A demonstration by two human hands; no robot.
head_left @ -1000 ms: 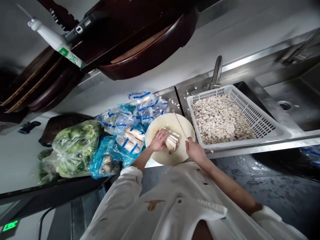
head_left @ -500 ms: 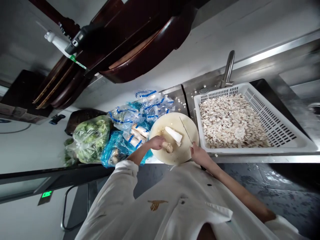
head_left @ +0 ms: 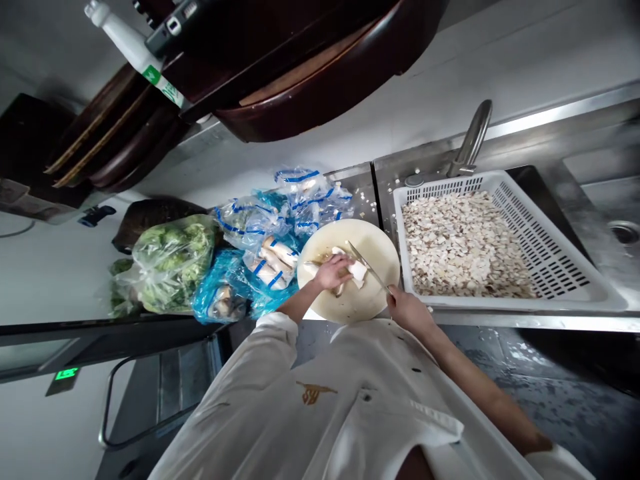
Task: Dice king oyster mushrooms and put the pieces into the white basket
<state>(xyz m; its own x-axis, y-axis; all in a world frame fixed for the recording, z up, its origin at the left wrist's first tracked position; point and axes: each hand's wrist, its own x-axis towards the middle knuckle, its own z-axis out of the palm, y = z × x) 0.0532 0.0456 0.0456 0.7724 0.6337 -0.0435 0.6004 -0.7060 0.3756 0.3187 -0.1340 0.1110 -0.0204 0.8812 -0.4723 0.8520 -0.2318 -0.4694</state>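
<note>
The left hand (head_left: pixel 334 272) lay curled, fingers down, over a pale king oyster mushroom (head_left: pixel 356 270) near the middle of the round cutting board (head_left: pixel 373 303), pinning it in place. The right hand (head_left: pixel 407 309) was closed around the handle of a knife (head_left: pixel 367 265) at the board's near right edge — the blade ran up and to the left, its tip above the mushroom just beside the left fingers. The board sat on the steel counter (head_left: pixel 357 187), at its front edge. Against the board's right edge stood a white perforated basket (head_left: pixel 565 263), filled with chopped mushroom pieces (head_left: pixel 460 243) and set over the sink; a curved tap (head_left: pixel 470 143) rose behind its far left corner. Crowding the board's left edge were blue-and-clear bags of whole mushrooms (head_left: pixel 265 257), and beyond them — toward the counter's left end — a clear bag of greens (head_left: pixel 170 263). Dark wooden boards (head_left: pixel 310 73) and a white spray bottle (head_left: pixel 135 50) overhung the far side.
</note>
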